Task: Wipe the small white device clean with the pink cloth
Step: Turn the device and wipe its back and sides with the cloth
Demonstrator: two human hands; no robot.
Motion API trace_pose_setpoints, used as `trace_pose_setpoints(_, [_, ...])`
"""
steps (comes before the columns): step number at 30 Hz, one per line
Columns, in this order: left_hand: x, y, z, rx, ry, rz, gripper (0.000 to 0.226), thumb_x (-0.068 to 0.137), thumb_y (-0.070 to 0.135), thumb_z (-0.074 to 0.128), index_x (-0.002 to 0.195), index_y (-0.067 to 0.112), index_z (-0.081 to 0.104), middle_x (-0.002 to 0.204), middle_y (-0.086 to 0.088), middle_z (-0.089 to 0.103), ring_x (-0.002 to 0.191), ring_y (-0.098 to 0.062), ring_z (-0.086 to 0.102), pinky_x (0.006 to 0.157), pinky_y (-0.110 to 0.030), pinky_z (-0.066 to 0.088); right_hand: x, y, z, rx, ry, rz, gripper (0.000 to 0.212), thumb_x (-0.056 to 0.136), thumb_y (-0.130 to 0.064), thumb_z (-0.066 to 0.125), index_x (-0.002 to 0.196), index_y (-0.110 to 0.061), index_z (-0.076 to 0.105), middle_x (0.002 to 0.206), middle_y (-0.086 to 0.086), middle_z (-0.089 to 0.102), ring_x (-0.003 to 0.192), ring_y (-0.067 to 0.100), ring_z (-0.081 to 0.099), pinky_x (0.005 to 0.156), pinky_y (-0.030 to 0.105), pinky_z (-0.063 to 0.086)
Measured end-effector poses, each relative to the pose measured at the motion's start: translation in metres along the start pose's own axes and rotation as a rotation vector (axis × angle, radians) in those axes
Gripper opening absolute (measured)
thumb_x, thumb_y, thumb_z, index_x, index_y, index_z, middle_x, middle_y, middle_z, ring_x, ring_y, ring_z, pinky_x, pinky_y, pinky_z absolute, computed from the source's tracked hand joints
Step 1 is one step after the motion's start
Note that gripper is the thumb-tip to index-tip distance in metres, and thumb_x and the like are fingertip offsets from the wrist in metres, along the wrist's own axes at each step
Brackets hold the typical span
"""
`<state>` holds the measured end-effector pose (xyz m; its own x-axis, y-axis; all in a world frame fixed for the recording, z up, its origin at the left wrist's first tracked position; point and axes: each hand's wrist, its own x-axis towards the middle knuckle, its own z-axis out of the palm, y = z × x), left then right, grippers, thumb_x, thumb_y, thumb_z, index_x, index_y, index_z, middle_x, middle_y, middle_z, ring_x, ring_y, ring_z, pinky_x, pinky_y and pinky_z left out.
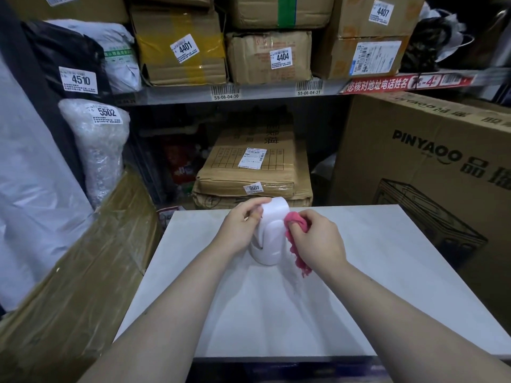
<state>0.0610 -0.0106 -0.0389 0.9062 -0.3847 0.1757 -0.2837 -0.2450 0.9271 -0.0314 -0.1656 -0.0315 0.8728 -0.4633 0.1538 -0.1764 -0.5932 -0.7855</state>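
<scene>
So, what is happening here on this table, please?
A person is cleaning a small white device that stands upright on a pale table. The left hand grips the upper part of the device to steady it. The right hand holds a bunched pink cloth and presses it against the device's right side, with the loose end of the cloth hanging down. Shelves with labelled cardboard boxes stand behind.

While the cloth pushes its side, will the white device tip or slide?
Probably tippy: the white device stands tall on a small base. Its smooth shell may also slide on the table, so the left hand gripping its top likely steadies it against the pink cloth in the right hand.
</scene>
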Motion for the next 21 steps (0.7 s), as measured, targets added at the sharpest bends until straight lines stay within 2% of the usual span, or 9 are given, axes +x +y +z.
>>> trace_pose_setpoints(3, [-0.001, 0.002, 0.000, 0.000, 0.005, 0.002, 0.029, 0.102, 0.021, 0.049, 0.109, 0.046, 0.064, 0.118, 0.007, 0.062, 0.099, -0.004, 0.055, 0.091, -0.020, 0.039, 0.002, 0.002, 0.002, 0.037, 0.004, 0.041, 0.017, 0.094, -0.037, 0.049, 0.086, -0.032, 0.064, 0.064, -0.003, 0.070, 0.053, 0.017, 0.069, 0.054, 0.046, 0.061])
trace_pose_setpoints(6, [-0.001, 0.001, -0.001, -0.003, 0.001, 0.008, 0.030, 0.101, 0.022, 0.050, 0.108, 0.047, 0.064, 0.109, 0.010, 0.062, 0.089, 0.000, 0.052, 0.089, -0.021, 0.040, -0.001, -0.002, 0.006, 0.075, -0.001, 0.005, 0.014, 0.091, -0.042, 0.051, 0.092, -0.033, 0.062, 0.072, -0.003, 0.071, 0.062, 0.020, 0.070, 0.055, 0.046, 0.061])
trace_pose_setpoints(11, [0.000, 0.000, 0.000, -0.012, -0.002, 0.017, 0.029, 0.101, 0.022, 0.051, 0.110, 0.044, 0.067, 0.119, 0.005, 0.064, 0.094, -0.003, 0.056, 0.090, -0.020, 0.041, -0.011, -0.016, 0.019, -0.063, -0.033, -0.126, 0.009, 0.091, -0.039, 0.053, 0.088, -0.030, 0.051, 0.076, -0.004, 0.065, 0.055, 0.021, 0.063, 0.051, 0.041, 0.058])
trace_pose_setpoints(13, [0.000, -0.001, 0.000, -0.030, -0.001, 0.003, 0.028, 0.101, 0.024, 0.051, 0.110, 0.044, 0.068, 0.112, 0.004, 0.065, 0.090, -0.003, 0.055, 0.089, -0.021, 0.042, -0.015, -0.022, 0.026, -0.188, -0.066, -0.202, 0.011, 0.092, -0.035, 0.055, 0.089, -0.026, 0.049, 0.087, -0.005, 0.062, 0.062, 0.021, 0.061, 0.058, 0.038, 0.055])
trace_pose_setpoints(16, [0.001, -0.003, -0.003, -0.049, 0.002, -0.014, 0.027, 0.101, 0.026, 0.051, 0.110, 0.045, 0.069, 0.089, 0.009, 0.060, 0.078, -0.004, 0.053, 0.083, -0.025, 0.043, -0.015, -0.028, 0.032, -0.381, -0.093, -0.300, 0.013, 0.094, -0.035, 0.056, 0.091, -0.025, 0.048, 0.096, -0.003, 0.059, 0.079, 0.023, 0.061, 0.064, 0.037, 0.050])
trace_pose_setpoints(21, [0.000, -0.003, -0.003, -0.049, -0.001, 0.004, 0.027, 0.101, 0.025, 0.051, 0.110, 0.044, 0.067, 0.089, 0.012, 0.059, 0.073, 0.002, 0.052, 0.079, -0.021, 0.040, -0.010, -0.025, 0.028, -0.418, -0.094, -0.328, 0.014, 0.093, -0.039, 0.057, 0.089, -0.027, 0.051, 0.094, -0.005, 0.059, 0.081, 0.019, 0.061, 0.064, 0.035, 0.048])
